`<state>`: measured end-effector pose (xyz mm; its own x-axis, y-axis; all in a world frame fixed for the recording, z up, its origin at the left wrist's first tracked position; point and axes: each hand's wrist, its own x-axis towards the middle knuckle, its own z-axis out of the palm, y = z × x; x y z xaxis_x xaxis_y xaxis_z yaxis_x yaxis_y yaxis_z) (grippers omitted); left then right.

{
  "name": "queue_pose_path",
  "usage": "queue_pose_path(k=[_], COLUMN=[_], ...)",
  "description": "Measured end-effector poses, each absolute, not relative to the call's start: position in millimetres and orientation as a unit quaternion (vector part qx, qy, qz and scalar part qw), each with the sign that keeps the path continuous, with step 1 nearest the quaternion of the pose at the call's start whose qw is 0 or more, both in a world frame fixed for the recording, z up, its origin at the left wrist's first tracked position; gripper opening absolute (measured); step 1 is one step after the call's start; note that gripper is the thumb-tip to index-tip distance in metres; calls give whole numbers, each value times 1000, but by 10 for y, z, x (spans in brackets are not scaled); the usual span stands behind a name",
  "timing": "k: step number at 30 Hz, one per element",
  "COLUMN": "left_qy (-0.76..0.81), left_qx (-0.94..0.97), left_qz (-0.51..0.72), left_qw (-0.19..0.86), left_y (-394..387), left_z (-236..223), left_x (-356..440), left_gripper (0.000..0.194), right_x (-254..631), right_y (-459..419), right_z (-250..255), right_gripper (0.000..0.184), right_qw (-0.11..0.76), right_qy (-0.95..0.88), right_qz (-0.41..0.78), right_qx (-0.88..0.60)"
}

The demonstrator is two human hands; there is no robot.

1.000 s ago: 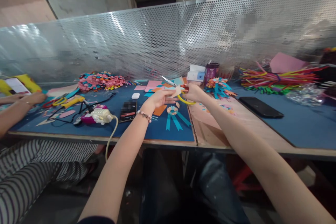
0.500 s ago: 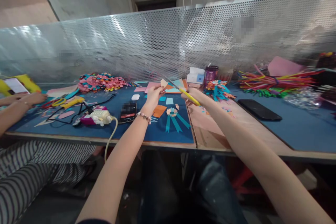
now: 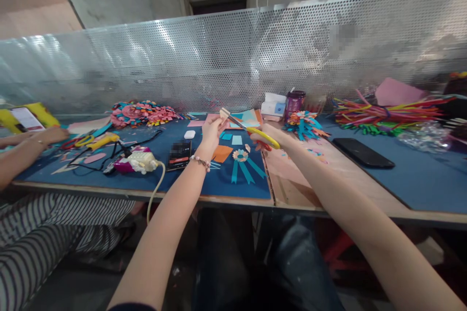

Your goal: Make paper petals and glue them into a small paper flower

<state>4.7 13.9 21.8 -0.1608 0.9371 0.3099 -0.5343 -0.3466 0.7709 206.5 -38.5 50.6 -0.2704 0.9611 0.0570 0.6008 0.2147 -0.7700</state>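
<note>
My left hand (image 3: pixel 212 130) pinches a small piece of cream paper (image 3: pixel 224 113) above the blue mat. My right hand (image 3: pixel 268 137) is wrapped round the yellow and red handles of a pair of scissors (image 3: pixel 239 123), whose blades point left and reach the cream paper. Below my hands lies a paper rosette (image 3: pixel 240 156) with a pale, petal-like top and teal ribbon tails. Orange paper (image 3: pixel 222 153) and a pale blue paper square (image 3: pixel 237 140) rest on the mat nearby.
A phone (image 3: pixel 178 154) and a power strip (image 3: pixel 136 160) lie to the left. Finished paper pieces (image 3: pixel 142 114) are heaped behind. A purple cup (image 3: pixel 295 104), a tissue pack (image 3: pixel 273 107) and a black phone (image 3: pixel 363 152) are to the right. A co-worker's hand (image 3: pixel 53 135) is at far left.
The scissors have turned so that both handles show, and their blades now meet the cream paper. My left hand has shifted slightly, turning the paper more edge-on.
</note>
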Motion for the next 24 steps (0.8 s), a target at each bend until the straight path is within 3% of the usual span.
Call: queue_pose_path(k=[12, 24], left_qy=[247, 230], left_qx=[412, 422], left_qz=[711, 701], left_qw=[514, 526], left_y=[109, 163], left_z=[206, 125], left_x=[59, 119], left_gripper=[13, 8], right_x=[2099, 2050], right_y=[-295, -312], right_z=[411, 418], right_gripper=[11, 11], right_qw=[285, 281], right_qy=[-753, -739], right_qz=[356, 345], right_qx=[-475, -506])
